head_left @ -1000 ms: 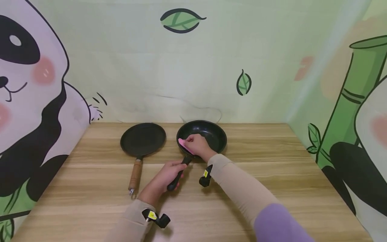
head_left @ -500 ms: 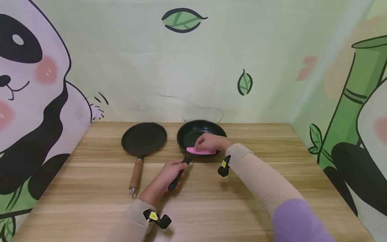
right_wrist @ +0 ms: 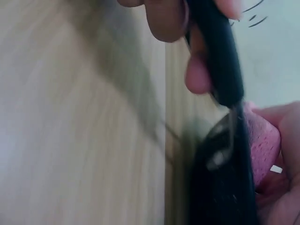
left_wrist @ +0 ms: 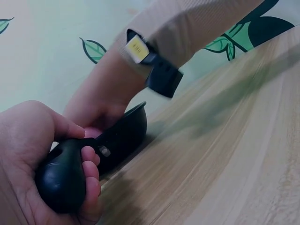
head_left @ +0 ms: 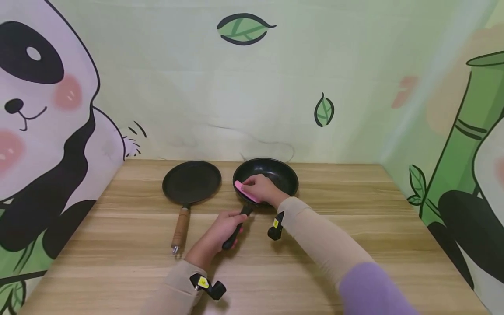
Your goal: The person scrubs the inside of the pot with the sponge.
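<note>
At the far left I see a painted panda (head_left: 76, 109) on the wall. Next, on the wooden table (head_left: 354, 205), lies a flat pan (head_left: 191, 181), its brown handle (head_left: 181, 227) pointing back my way. Just beside that, I have the left hand (head_left: 222, 229) with its fingers wrapped round the black handle (head_left: 229, 242) of a deeper frying pan (head_left: 282, 175). The pink sponge (head_left: 246, 193) is inside that pan, at its near left side, close to the handle's joint. I find the right hand (head_left: 261, 187) pinching it; my right wrist view is partly blurred. Farther right come a purple sleeve (head_left: 370, 288) and painted bamboo (head_left: 453, 148).
</note>
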Available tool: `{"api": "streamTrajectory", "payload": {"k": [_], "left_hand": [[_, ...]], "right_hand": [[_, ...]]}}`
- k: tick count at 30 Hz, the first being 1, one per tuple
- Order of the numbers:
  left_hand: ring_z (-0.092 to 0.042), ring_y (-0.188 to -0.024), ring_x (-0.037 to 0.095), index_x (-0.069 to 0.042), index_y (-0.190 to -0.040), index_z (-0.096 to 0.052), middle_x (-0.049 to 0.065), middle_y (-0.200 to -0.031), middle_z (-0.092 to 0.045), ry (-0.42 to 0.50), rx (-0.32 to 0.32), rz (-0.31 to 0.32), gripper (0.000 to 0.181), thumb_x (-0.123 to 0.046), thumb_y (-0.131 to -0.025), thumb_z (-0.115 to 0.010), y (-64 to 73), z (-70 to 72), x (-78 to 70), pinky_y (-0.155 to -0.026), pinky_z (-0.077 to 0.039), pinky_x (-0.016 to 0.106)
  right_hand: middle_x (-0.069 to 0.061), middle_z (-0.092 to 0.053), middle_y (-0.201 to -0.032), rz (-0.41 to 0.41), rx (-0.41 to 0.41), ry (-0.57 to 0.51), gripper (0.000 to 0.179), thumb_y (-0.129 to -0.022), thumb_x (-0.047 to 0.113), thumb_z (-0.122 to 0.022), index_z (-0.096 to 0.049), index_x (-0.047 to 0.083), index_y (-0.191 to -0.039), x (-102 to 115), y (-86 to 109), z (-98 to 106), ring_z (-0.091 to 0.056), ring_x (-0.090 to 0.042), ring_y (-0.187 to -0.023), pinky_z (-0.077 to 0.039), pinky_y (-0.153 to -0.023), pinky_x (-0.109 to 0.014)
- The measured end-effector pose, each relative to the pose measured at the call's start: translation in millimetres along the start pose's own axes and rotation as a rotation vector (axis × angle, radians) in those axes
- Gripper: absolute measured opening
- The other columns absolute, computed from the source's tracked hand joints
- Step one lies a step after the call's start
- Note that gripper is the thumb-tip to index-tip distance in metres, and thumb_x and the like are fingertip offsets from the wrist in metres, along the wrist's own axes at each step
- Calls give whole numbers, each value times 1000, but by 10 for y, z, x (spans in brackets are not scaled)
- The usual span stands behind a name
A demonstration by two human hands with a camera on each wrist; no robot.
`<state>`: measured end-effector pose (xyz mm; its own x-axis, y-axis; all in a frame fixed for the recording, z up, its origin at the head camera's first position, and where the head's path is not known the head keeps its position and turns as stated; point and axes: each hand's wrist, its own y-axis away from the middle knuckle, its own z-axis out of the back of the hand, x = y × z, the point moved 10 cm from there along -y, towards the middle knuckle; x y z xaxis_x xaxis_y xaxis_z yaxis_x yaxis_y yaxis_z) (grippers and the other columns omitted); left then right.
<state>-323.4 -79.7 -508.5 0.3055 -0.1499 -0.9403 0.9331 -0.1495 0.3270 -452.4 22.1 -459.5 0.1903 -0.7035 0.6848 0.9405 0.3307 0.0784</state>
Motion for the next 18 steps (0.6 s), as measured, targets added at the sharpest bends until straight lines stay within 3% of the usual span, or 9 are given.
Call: {"api": "streamTrajectory", "payload": {"k": [3, 6, 10, 15, 18], "left_hand": [[-43, -44, 16, -13, -131, -63, 4, -75, -52, -5, -2, -2, 35, -26, -100, -56, -9, -16, 6, -37, -39, 27], [-44, -45, 16, -13, -131, -63, 5, -75, -53, -7, 2, 5, 35, -27, -100, -56, -21, -36, 17, -38, -39, 27], [-44, -44, 16, -13, -133, -62, 5, -74, -53, 4, 4, 14, 37, -27, -99, -57, -25, -40, 22, -38, -39, 27], [-43, -43, 16, -12, -135, -61, 6, -71, -51, -8, -26, 15, 39, -26, -99, -57, -25, 41, 9, -37, -38, 26], [-41, -43, 16, -11, -136, -60, 6, -71, -50, -18, -33, 11, 40, -25, -99, -56, -30, 74, 5, -37, -37, 26]], "right_hand": [[-8, -73, -113, -5, -73, -13, 32, -97, 35, -67, -75, 8, -114, -1, -42, -3, -65, -19, -98, -51, -92, -35], [-7, -74, -108, 7, -58, -43, 33, -97, 34, -67, -75, 7, -112, -28, -55, -2, -64, -16, -92, -52, -85, -29], [-2, -73, -104, 21, 120, -8, 29, -96, 32, -67, -77, 9, -110, -16, 9, 26, -60, -11, -88, -49, -78, -24], [1, -72, -111, 26, 411, 127, 31, -94, 33, -66, -77, 12, -115, 8, 190, 142, -59, -11, -96, -50, -84, -27], [1, -68, -120, -23, 525, 229, 38, -93, 38, -66, -73, 15, -122, -92, 270, 244, -58, -13, -102, -49, -89, -31]]}}
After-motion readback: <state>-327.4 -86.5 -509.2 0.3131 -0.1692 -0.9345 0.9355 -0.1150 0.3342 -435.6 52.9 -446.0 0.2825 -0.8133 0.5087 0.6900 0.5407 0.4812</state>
